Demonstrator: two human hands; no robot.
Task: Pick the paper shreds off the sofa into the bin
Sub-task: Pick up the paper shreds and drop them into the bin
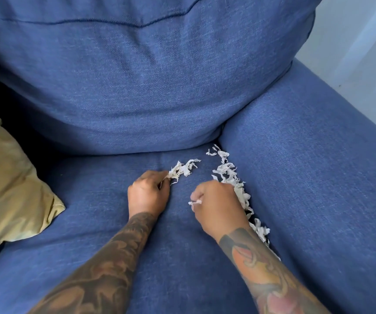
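At the seat cushion's [137, 257] right edge, mid-gathering: left hand [148, 194] pinched a shred clump [182, 169], right hand [216, 205] curled round scraps beside the shred trail [230, 175]; next, probably, carrying handfuls to the unseen bin.

A home living room: a blue fabric sofa [295, 177] with a plump back cushion [137, 82] above its seat, a tan throw pillow [7, 177] at its left end, a white wall [363, 41] behind its right arm.
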